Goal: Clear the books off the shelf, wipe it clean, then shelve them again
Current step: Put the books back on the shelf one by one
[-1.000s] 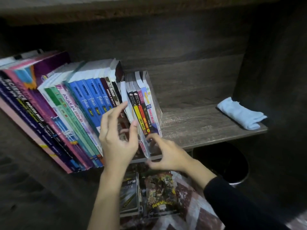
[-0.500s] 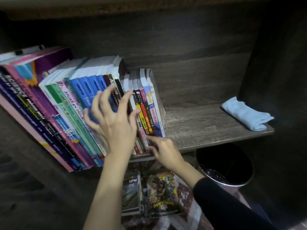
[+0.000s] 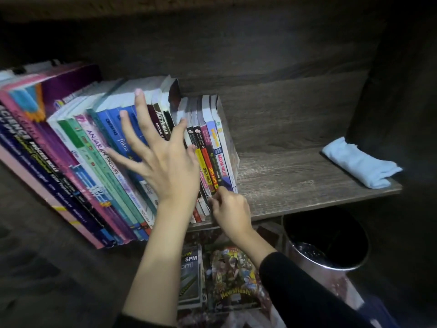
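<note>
A row of books (image 3: pixel 78 147) leans leftward on the dark wooden shelf (image 3: pixel 295 183), large workbooks at the left and small thin paperbacks (image 3: pixel 212 147) at the right end. My left hand (image 3: pixel 165 162) is spread flat with straight fingers against the spines of the blue books in the middle. My right hand (image 3: pixel 230 209) has its fingers curled at the bottom edge of the small paperbacks, at the shelf's front lip. A folded light blue cloth (image 3: pixel 359 162) lies at the shelf's far right.
Below the shelf, two books (image 3: pixel 227 278) lie flat on a patterned surface. A round metal bin (image 3: pixel 326 242) with a dark inside stands under the shelf's right half. A dark side panel closes the shelf at the right.
My left hand has gone up and spread flat over the blue spines. The small paperbacks now stand closer to upright, tight against the row. My right hand stays at their bottom edge.
</note>
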The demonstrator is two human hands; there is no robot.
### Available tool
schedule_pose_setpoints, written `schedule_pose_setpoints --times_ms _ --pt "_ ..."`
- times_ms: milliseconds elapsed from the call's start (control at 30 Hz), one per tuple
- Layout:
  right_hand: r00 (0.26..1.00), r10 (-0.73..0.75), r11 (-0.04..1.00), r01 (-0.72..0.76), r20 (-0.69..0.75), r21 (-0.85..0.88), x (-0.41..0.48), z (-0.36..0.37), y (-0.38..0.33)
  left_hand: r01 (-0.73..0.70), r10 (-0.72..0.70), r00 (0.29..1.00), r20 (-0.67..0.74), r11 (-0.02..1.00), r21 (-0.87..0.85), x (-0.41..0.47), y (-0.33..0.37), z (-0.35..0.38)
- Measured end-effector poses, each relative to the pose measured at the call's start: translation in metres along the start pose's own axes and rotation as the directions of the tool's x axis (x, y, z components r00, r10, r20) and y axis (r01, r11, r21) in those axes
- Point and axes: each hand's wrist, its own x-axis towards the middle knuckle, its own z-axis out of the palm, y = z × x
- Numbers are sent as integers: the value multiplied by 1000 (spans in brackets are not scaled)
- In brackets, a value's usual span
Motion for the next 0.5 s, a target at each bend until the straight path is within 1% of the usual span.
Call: schedule_pose_setpoints --times_ms 133,200,267,333,433,500 --pt "1000 -12 994 12 3 -107 3 4 -1 4 -4 1000 5 1000 31 0 2 4" --pt "997 -23 988 13 -67 -153 3 5 0 -6 6 1000 12 998 57 -2 1 5" --pt "989 -64 971 31 -133 -236 5 5 3 -21 19 1000 18 995 95 -3 -1 7" --pt "981 -96 961 47 -168 -274 7 7 10 -27 25 1000 17 995 101 -4 -1 8" --pt "982 -116 959 72 -146 -275 6 6 10 -25 24 1000 14 997 77 -4 0 8" --pt "990 -124 966 107 -62 -236 5 4 10 -20 20 1000 10 999 45 -5 -1 7"
